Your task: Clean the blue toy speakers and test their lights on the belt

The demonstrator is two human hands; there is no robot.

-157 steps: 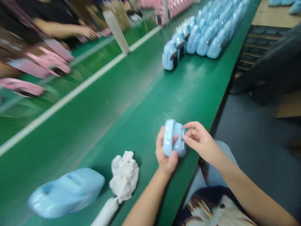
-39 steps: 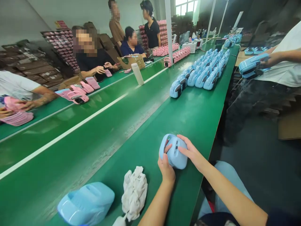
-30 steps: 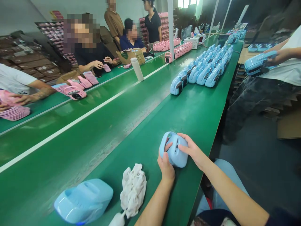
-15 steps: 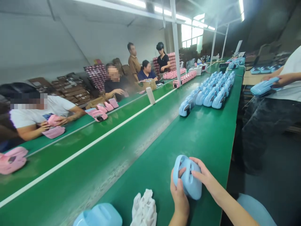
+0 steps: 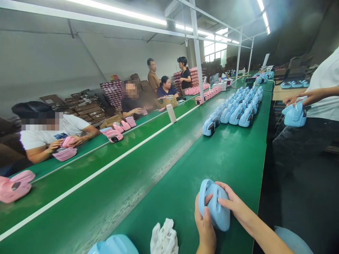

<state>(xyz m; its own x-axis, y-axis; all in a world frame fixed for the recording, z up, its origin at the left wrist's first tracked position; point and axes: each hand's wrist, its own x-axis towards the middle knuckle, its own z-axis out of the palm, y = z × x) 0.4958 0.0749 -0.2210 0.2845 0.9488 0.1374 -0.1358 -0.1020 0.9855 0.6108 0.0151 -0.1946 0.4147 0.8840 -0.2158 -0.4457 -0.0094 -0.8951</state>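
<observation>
Head view: a light-blue casing (image 5: pixel 221 216) is held tilted over the near part of the green desk (image 5: pixel 182 183), its slotted face turned to the camera; whether it touches the desktop cannot be told.
Left hand (image 5: pixel 204 222): grasping the casing from the left, fingers (image 5: pixel 208 198) reaching through its loop handle (image 5: pixel 202 199), thumb against the near side.
Right hand (image 5: pixel 234 204): grasping the casing's right side, one fingertip beside the slots (image 5: pixel 218 194), another digit along the upper edge.
White bundle (image 5: pixel 164 238): crumpled on the desk, left of the left hand, cut off by the lower border.
Second blue casing (image 5: pixel 113 244): left of the bundle, only its upper part in view.
Blue units (image 5: pixel 245 118): standing close together in rows farther up the desk.
Pink units (image 5: pixel 113 135): near seated co-workers (image 5: pixel 70 125) at far left; a white cylinder (image 5: pixel 171 113) leans nearby.
Right-side co-worker (image 5: pixel 324 91): white top, dark trousers, holding another blue unit (image 5: pixel 295 117).
</observation>
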